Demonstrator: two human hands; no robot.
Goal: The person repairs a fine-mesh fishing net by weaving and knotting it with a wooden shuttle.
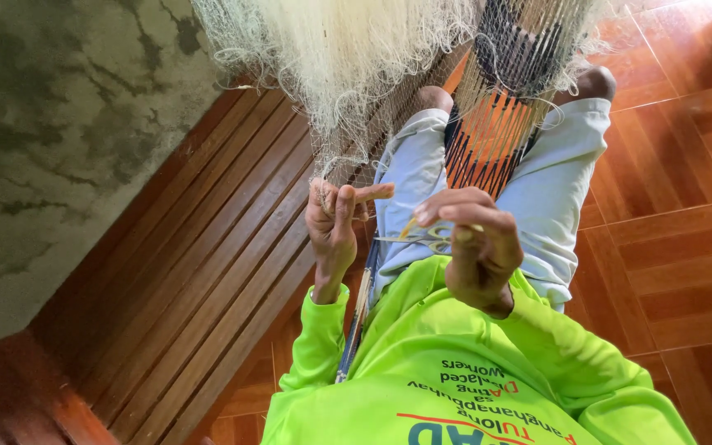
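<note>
Right hand [475,247] pinches netting needle [409,227]; left fingers [348,206] grip net [348,58] (pale mesh).

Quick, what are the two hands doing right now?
Left hand: closed, pinching the pale fishing net.
Right hand: closed around a thin yellowish netting needle with thread.

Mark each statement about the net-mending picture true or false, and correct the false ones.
1. The left hand grips the pale fishing net. True.
2. The right hand is empty. False: it holds a thin yellowish netting needle.
3. The person wears a red top. False: the long-sleeved shirt is bright green.
4. The floor on the right has reddish-brown tiles. True.
5. The net lies folded on a table. False: it hangs over the knees.
</note>
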